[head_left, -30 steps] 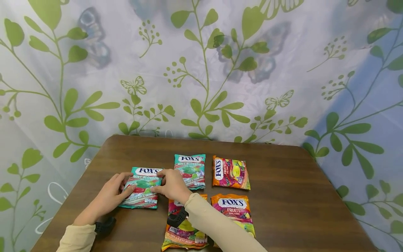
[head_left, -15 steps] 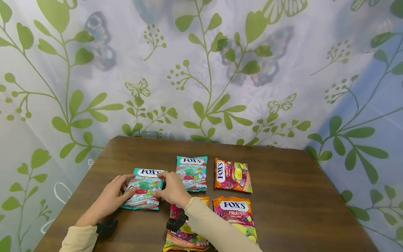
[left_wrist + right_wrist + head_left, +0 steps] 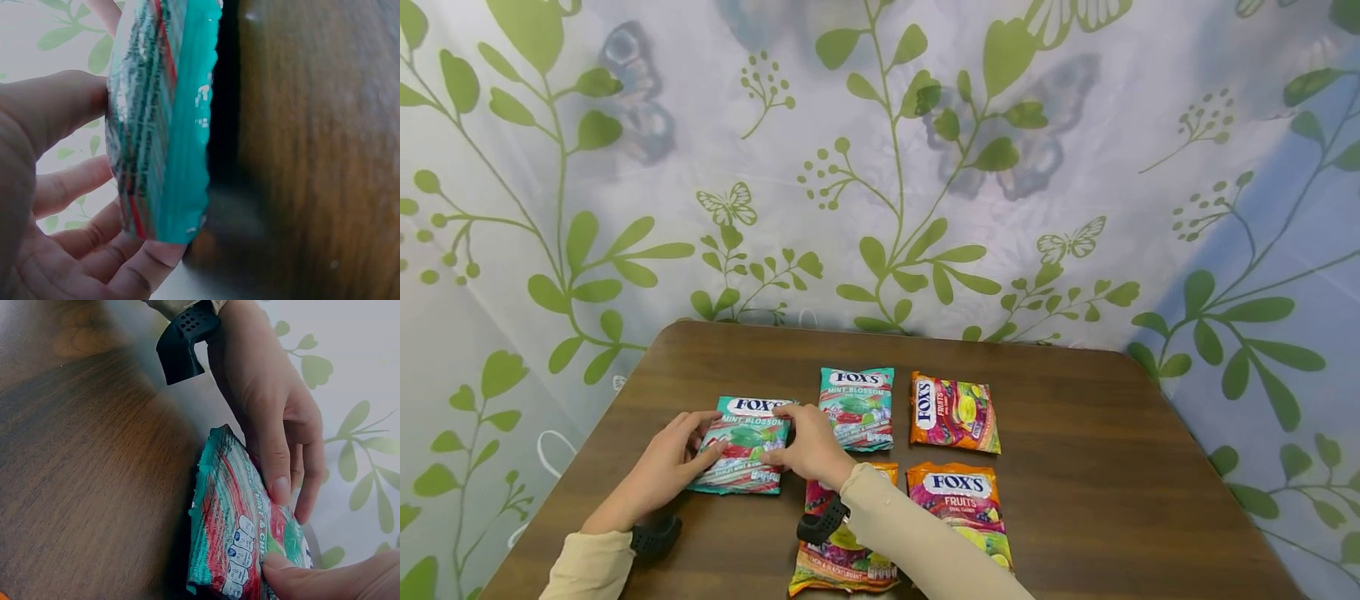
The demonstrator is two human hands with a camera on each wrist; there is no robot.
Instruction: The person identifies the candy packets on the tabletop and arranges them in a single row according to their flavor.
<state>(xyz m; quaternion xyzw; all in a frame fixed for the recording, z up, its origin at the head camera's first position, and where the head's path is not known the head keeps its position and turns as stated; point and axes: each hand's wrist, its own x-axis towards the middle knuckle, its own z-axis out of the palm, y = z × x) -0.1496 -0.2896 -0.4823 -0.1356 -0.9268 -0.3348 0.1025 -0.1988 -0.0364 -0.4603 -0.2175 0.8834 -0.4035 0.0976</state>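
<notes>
A teal bag of mint candy (image 3: pixel 743 454) lies face up at the left of the table, between both hands. My left hand (image 3: pixel 658 471) grips its left side, thumb on the front and fingers along the edge. On the right side, my right hand (image 3: pixel 812 446) pinches the same bag between thumb and fingers. From the left wrist, the bag's teal sealed end (image 3: pixel 187 131) shows close over the wood, with fingertips reaching its lower corner. The right wrist view shows the left hand (image 3: pixel 269 419) across the bag.
Just right of the hands lies a second teal mint bag (image 3: pixel 857 408). Beyond it is a sideways orange fruit candy bag (image 3: pixel 955 412). Two larger fruit bags lie nearer, one (image 3: pixel 958 492) partly under the right sleeve, the other (image 3: pixel 842 571) under the wrist. A patterned curtain (image 3: pixel 880 167) hangs behind the table (image 3: pixel 1090 483).
The head view has shifted slightly. Both hands keep the same hold on the mint candy bag, which stays in place.
</notes>
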